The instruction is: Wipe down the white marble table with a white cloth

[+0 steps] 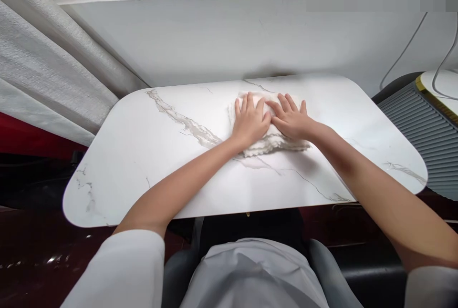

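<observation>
Cloth (268,146) is wht, layered w/ wavy edges.

Cloth (274,145) partly hidden under hands (251,124), ribbed cabinet (420,124) cut off at right.

From my end I count two hands, one left hand (251,121) and one right hand (292,121), all ten digits visible; one white cloth bundle (274,146), layers I can't count; one marbled tabletop (143,141); one ribbed cabinet (422,127); two cables (404,50); two sleeves (121,270).
</observation>
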Demonstrator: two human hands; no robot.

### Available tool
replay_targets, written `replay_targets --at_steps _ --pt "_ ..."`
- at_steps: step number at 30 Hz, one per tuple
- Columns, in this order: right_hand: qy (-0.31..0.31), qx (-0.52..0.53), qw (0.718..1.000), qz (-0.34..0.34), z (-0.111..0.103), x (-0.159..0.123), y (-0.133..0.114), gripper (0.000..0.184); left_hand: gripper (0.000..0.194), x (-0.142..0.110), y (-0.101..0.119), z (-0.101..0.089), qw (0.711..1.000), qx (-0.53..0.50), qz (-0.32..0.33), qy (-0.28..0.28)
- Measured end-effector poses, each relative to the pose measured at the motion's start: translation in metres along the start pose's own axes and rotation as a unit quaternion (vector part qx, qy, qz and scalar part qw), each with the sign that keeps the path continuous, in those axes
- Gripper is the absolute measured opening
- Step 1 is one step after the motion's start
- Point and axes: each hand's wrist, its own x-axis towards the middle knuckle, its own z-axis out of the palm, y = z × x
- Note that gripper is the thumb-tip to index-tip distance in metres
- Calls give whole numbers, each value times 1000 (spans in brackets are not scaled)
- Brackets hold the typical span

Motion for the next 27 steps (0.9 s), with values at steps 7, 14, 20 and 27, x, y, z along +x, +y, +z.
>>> replay_targets --at_steps 7,14,20,27 --pt "111 30 993 31 1 67 0 52 47 66 -24 8 1000 11 -12 24" --pt "171 34 984 41 -1 109 17 48 43 108 -31 17 999 19 -15 47" --pt "188 29 982 18 -4 120 31 47 43 121 -29 21 998 35 -19 51" --pt "185 34 982 -6 -10 120 49 47 45 123 -14 26 997 39 -40 51"
